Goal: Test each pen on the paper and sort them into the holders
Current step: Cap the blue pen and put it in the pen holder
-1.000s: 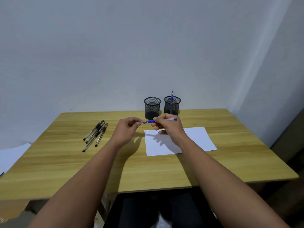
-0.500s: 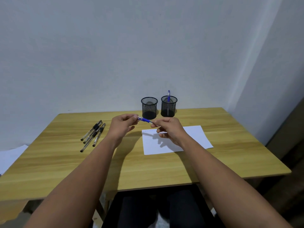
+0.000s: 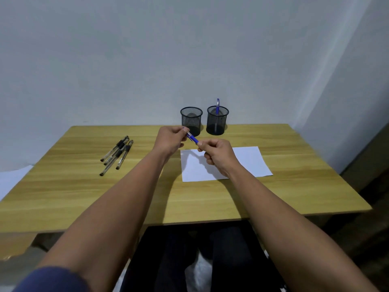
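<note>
Both forearms reach out over the surface point(image 3: 294, 165), hands raised just above it and nearly meeting in the middle. The left hand point(image 3: 170, 140) pinches the upper end of a blue pen point(image 3: 192, 138) with curled fingertips, and the right hand point(image 3: 217, 153) pinches the lower end, so the pen slants down to the right between them, over the top left corner of the paper point(image 3: 248, 163). Behind them stand two mesh holders: the left holder point(image 3: 191, 119) looks empty, the right holder point(image 3: 217, 121) has one blue pen upright in it. Four black pens point(image 3: 116, 154) lie bunched off to the left.
</note>
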Motion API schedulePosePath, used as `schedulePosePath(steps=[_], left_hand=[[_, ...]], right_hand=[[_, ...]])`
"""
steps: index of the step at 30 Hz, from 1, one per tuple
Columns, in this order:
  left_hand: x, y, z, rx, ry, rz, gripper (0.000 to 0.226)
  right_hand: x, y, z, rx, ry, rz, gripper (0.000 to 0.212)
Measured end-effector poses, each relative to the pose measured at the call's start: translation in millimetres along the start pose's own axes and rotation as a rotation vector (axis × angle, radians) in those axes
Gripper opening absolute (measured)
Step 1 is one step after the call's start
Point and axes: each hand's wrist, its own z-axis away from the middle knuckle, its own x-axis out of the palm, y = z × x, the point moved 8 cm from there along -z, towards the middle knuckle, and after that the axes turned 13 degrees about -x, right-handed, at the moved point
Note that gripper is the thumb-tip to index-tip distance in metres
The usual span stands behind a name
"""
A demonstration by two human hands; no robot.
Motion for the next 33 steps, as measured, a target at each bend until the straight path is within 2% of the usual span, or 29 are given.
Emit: schedulePosePath(steps=[3,6,8,12,15,19,24,28,32,33], left_hand=[[9.9,12.5,-3.0,0.014,-0.078,-0.072,0.020],[23.5,39.7,-13.2,0.153,-0.096,-0.244,0.021],[30.7,54.2,-24.9,0.241,-0.031,-0.362,0.036],[54.9,74.0,-59.5,0.334,0.119,-0.660,0.056],[81.9,82.0,-88.0,0.388,0.196,-0.914,0.064],[114.1,79.4,-120.5,0.433,0.271,-1.170,0.072],[123.5,69.5,-151.4,0.408,0.405,-1.249,0.083],[130.9,65.7,-158.3,0.430,0.416,-1.244,0.076],[135.8,65.4,-158.8,0.436,0.403,-1.256,0.076],[136.3,65.8,-158.4,0.432,0.396,-1.264,0.076]], right_hand=[[-5.4,-2.3,-5.3,0.015,-0.087,0.062,0.005],[-24.1,-16.0,-25.2,-0.010,-0.127,0.214,0.008],[-45.6,-32.4,-42.6,-0.069,-0.029,0.249,0.002],[-96.7,-66.1,-87.1,-0.180,0.209,0.304,0.007],[-122.9,-81.2,-127.8,-0.239,0.305,0.382,0.019],[-136.3,-82.0,-169.7,-0.272,0.344,0.408,0.021],[-133.0,-57.3,-198.2,-0.240,0.319,0.499,0.020],[-126.3,-30.7,-207.0,-0.155,0.285,0.658,0.024],[-122.9,-19.4,-200.8,-0.112,0.283,0.736,0.008],[-122.9,-18.6,-198.6,-0.106,0.286,0.742,0.018]])
